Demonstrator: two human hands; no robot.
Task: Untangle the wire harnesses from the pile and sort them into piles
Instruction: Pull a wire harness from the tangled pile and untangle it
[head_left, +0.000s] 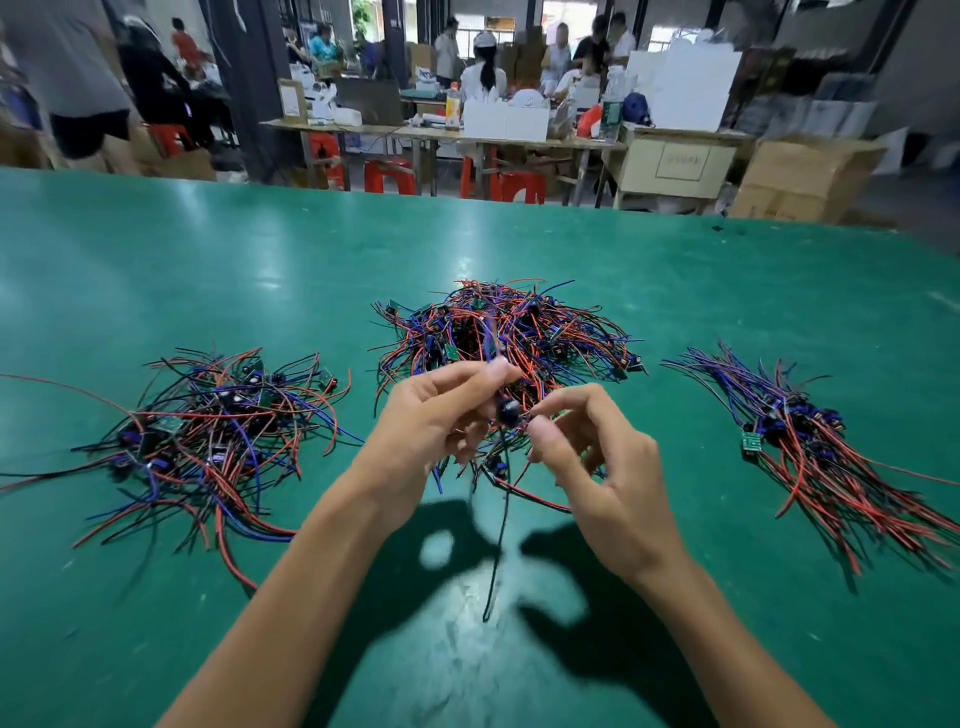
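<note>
Harness (506, 413) in hand right now is one small dark part with wires coming off it, held up over the desk (208, 249) just in front of the big middle pile (498, 332). Left hand (431, 421) has its thumb and first fingers (501, 370) pinching the blue wire up top, and right hand (597, 467) is pinching at the dark part from the side, other fingers curled loosely. My guess is it's held in the air so the loose ends hang free; a black wire (496, 551) dangles straight down between the wrists, which makes it easy to see it's clear of the tangle.

Layout makes sense too: messy stuff in the middle, a looser heap on the left (208, 421), and a neat bundle on the right (810, 441) with all the wires combed one way. Looks like the finished ones go there, both piles within easy reach.
</note>
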